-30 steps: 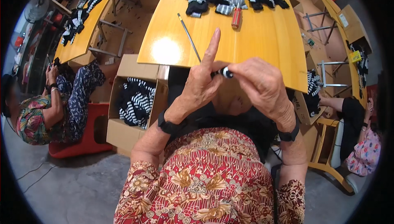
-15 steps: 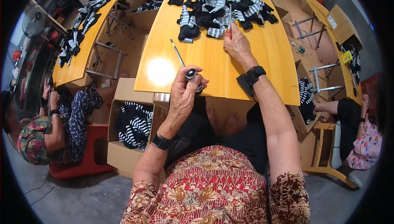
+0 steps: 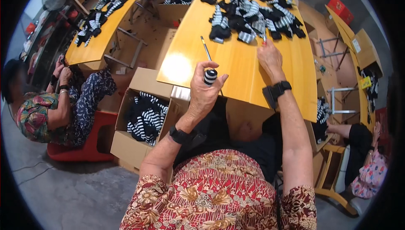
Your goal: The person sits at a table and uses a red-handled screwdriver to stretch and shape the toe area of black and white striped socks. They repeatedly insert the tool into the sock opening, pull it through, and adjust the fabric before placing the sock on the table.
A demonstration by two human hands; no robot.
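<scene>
Where the table's near edge passes the left hand (image 3: 206, 90), one black-and-white striped fabric roll (image 3: 210, 77): grasped in the curled fingers, thumb jutting to the right. One slim metal rod (image 3: 205, 48), dark and yellow at its tip, slanting over the tabletop, lower end hidden behind the same hand. One screwdriver (image 3: 264, 27), lying against the pile, shaft pointing away; right hand (image 3: 271, 57) over its red handle, mostly covering it; whether clenched or merely resting, cannot tell. One heap of black and grey-striped fabric pieces (image 3: 249, 17), across the far part of the yellow table (image 3: 236, 67). Two black wristbands (image 3: 276, 93), one per wrist. One open cardboard box (image 3: 135, 150), left of the person's knees, holding striped fabric (image 3: 147, 118). One seated co-worker (image 3: 42, 116), far left, on a red chair (image 3: 80, 150). Second yellow table (image 3: 90, 48), upper left, strewn with similar pieces.
</scene>
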